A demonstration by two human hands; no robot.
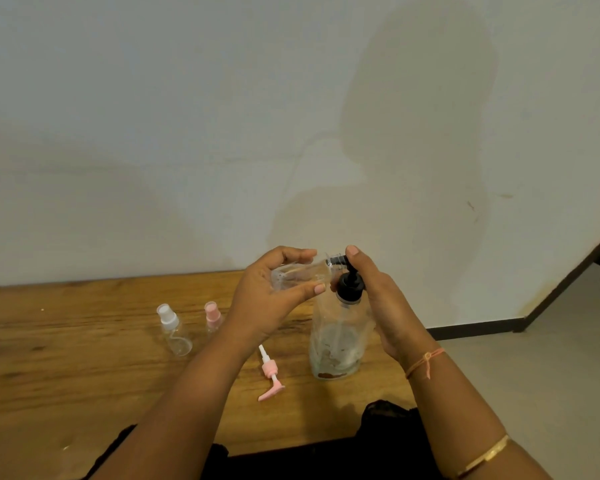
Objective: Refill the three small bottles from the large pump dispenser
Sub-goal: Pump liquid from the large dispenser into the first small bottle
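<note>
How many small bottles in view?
3: an uncapped bottle tilted in the left hand at the dispenser; a white-capped bottle and a pink-capped bottle standing on the table, latter partly hidden.

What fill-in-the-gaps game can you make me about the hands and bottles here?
1. The left hand holds a small clear bottle to the ____ pump of the large dispenser, which the right hand grips.
2. On the table stand ____ other bottles: the white-capped bottle and the pink-capped bottle.
3. The loose pump head lying on the table is ____.

Missing words: black; two; pink.
</note>
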